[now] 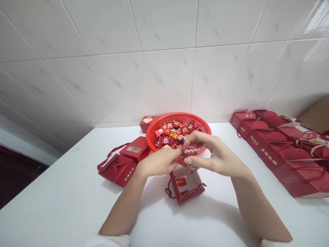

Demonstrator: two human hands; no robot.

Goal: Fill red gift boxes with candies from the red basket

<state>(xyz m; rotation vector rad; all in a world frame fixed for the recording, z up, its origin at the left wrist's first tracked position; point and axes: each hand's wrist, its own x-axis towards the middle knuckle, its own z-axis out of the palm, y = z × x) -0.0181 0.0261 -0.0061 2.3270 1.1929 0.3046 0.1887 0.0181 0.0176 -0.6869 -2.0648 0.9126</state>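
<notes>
Forearms (124, 204) clear the box edges (191, 196) — right fingers (200, 138) pinch sweets (192, 149) — grip of left fingers (171, 157) unclear.

The right hand (221, 156) pinches red-wrapped sweets (194, 148) between thumb and fingers. The left hand (158, 161) meets them from the other side; its fingertips are partly hidden, so whether it grips too is hard to tell. Below stands an open red box (189, 197) with a corded handle and a red packet (181, 181) inside. Behind, a red basket (177, 115) holds many wrapped sweets (169, 133). To the left sit 2 red boxes (117, 171); rows of red cartons (267, 149) line the white table's (64, 195) right side.
</notes>
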